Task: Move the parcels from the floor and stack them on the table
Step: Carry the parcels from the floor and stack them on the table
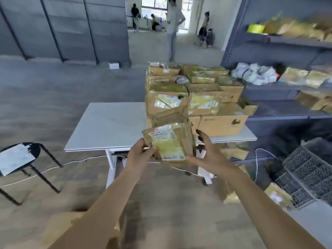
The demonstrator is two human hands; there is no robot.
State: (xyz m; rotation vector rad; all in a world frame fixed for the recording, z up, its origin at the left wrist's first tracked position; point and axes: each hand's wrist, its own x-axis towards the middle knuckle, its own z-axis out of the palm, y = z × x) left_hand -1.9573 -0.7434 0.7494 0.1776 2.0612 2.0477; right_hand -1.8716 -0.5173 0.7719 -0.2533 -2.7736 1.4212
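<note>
Held in mid-air between both hands: a brown cardboard parcel (168,141) wrapped in clear tape, tilted, pale yellow label facing the camera. Gripped at its lower left corner by the left hand (140,153), thumb across the front. Flanked along its right edge by the right hand (208,155), fingers spread and nearly straight, thumb at the bottom corner. Just beyond, a white rectangular bench (107,126) bearing a tall stack of brown cardboard parcels (188,97) on its right half. Underneath, on the floor, loose brown parcels (235,151).
</note>
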